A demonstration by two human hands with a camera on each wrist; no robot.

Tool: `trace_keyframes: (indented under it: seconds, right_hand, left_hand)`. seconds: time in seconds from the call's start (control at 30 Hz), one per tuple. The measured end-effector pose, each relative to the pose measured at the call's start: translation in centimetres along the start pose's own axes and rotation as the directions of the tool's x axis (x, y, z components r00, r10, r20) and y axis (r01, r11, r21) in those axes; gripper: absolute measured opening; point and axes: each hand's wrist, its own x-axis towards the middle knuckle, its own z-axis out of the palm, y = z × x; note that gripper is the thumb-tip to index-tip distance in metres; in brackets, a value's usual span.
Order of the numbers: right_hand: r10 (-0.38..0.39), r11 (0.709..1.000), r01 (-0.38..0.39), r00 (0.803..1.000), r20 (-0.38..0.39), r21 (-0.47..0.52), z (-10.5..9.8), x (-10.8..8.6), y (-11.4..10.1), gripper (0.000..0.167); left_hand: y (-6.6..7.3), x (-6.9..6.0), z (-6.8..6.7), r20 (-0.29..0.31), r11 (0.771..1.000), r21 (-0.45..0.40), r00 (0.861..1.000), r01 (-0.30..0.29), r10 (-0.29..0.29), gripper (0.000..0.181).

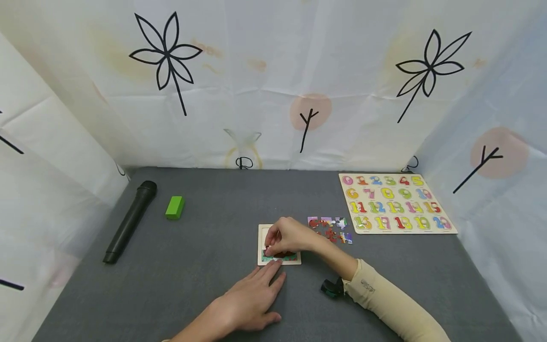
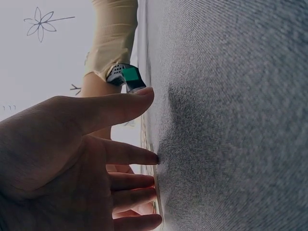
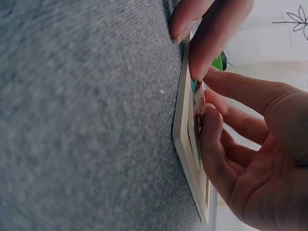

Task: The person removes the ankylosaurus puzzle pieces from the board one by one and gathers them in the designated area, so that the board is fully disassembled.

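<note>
A small wooden jigsaw tray [image 1: 262, 237] lies on the grey table, its lower part filled with picture pieces. My right hand [image 1: 291, 236] is over it, thumb and fingertips pinching a puzzle piece [image 3: 199, 98] against the assembled part; the fingers hide most of that piece. Flat in front of the tray, my left hand [image 1: 256, 295] has its fingers extended, the tips resting on the tray's near edge. Several loose puzzle pieces [image 1: 331, 235] in red, purple and white lie right of the tray, partly behind my right wrist.
A number board [image 1: 357, 186] with coloured numerals lies at the back right. To the left are a green block [image 1: 174, 207] and a black microphone [image 1: 130, 222]. Printed white cloth [image 1: 265, 85] stands along the back and sides.
</note>
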Motion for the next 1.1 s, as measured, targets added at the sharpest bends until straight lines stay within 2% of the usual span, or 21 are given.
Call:
trace_keyframes:
  seconds: [0.27,0.47,0.6,0.87,1.1]
  right_hand:
    - [-0.004,0.995,0.005,1.000,0.012,-0.096,0.0,0.1,-0.8,0.015]
    - [-0.054,0.997,0.055,0.998,0.027,-0.059,0.1,0.0,-0.4,0.007]
    - [-0.084,0.996,0.085,0.996,0.039,-0.026,0.0,-0.1,-0.1,0.008]
    - [-0.078,0.994,0.076,0.997,0.024,0.080,-0.3,0.2,0.3,0.008]
    - [-0.081,0.988,0.083,0.997,-0.017,0.129,-1.1,-0.5,0.4,0.009]
  left_hand:
    - [0.0,0.0,0.0,0.001,1.000,-0.005,1.000,0.006,-0.006,0.083]
    - [0.0,0.1,0.0,0.013,1.000,-0.003,1.000,0.013,-0.013,0.083]
    - [0.1,0.3,0.0,0.015,1.000,-0.001,1.000,0.020,-0.020,0.083]
    - [0.3,0.4,0.0,0.013,1.000,0.010,0.999,0.029,-0.029,0.084]
    - [0.3,0.2,0.0,-0.028,0.999,0.032,1.000,0.012,-0.011,0.084]
